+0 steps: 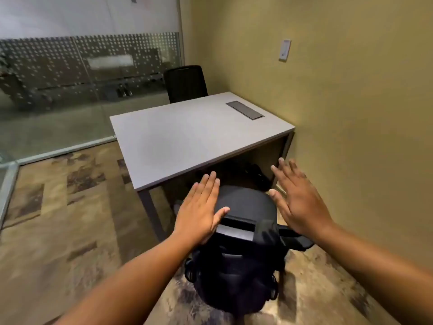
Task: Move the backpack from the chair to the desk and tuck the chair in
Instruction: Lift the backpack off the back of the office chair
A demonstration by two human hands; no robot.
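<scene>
A black office chair (246,200) stands in front of the grey desk (187,137), its seat partly under the desk's near edge. A black backpack (234,280) hangs behind the chair's backrest, with a strap (267,233) looped over the top rail. My left hand (201,207) hovers flat over the left side of the chair, fingers spread and holding nothing. My right hand (297,200) is open above the right side, near the armrest (297,238). Neither hand grips anything.
A dark cable panel (244,110) is set into the desktop near the wall. A second black chair (185,83) stands at the far side. A yellow wall with a switch (284,49) runs along the right, and a glass partition (70,78) along the left. Dark objects (255,174) lie under the desk.
</scene>
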